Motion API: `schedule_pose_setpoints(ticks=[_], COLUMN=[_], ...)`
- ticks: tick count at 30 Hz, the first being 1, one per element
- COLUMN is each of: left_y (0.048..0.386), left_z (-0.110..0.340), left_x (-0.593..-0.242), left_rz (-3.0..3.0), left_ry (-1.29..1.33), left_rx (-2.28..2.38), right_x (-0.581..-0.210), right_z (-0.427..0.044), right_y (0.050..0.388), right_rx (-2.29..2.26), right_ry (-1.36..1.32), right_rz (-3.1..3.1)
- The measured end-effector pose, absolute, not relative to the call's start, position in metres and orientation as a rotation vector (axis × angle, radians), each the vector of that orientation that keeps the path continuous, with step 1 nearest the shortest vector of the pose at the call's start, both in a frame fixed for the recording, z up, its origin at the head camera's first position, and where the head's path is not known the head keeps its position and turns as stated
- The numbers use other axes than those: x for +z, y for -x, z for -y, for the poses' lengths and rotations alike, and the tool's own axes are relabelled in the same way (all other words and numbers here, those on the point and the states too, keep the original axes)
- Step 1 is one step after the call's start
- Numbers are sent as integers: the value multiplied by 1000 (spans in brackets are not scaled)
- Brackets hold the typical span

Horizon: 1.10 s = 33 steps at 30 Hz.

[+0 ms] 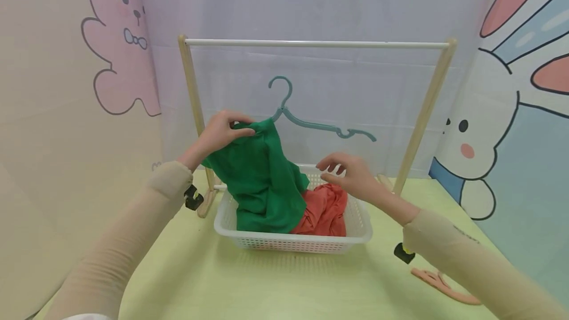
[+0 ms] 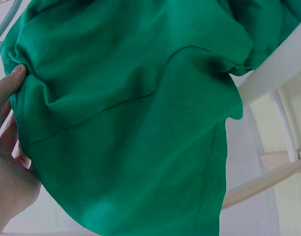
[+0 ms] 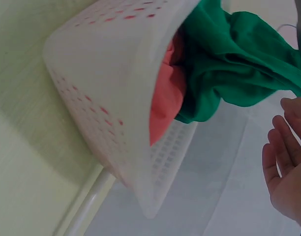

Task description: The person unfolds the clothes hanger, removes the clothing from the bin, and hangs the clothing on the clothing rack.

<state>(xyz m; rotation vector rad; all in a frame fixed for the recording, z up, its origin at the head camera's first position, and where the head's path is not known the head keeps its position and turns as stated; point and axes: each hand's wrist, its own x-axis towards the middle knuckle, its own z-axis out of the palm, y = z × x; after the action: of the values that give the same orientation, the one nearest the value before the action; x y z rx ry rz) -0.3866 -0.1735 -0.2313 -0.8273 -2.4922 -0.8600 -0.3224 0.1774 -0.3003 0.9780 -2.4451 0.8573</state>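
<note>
My left hand [image 1: 223, 128] pinches the upper edge of a green garment [image 1: 262, 181], thumb in front. The garment drapes down into a white basket [image 1: 293, 243]. A teal clothes hanger [image 1: 306, 123] stands tilted, hook up; its left arm disappears at the garment's top edge, and its right arm is bare. In the left wrist view, the thumb [image 2: 15, 78] presses on the green cloth near a seam. My right hand [image 1: 353, 176] hovers above the basket's right side, fingers loosely bent and holding nothing. Under it lies a crumpled red cloth [image 1: 326, 211], partly covered by the green one.
A rack with a white rail [image 1: 315, 43] and wooden posts [image 1: 424, 117] stands behind and around the basket on the light green table [image 1: 266, 290]. An orange hanger [image 1: 449, 286] lies at the right, partly hidden by my right sleeve. Curtains with cartoon animals surround the table.
</note>
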Motion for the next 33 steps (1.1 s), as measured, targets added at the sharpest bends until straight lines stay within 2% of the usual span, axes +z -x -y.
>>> schedule_pose_setpoints(ticks=[14,24,33], left_y=[391,392,390], left_z=[192,202,212], left_x=[-232,-234,-237], left_rz=[2511,2504,2483], left_ry=[704,656,659], left_rx=[-925,-942,-963], right_x=[-321,-327,-308], right_z=[-151,-139,-153], right_y=[334,329,329], right_rx=[993,1025,1058], right_ry=[-1319,-1470,-1464], right_rz=[2726,2836,2692])
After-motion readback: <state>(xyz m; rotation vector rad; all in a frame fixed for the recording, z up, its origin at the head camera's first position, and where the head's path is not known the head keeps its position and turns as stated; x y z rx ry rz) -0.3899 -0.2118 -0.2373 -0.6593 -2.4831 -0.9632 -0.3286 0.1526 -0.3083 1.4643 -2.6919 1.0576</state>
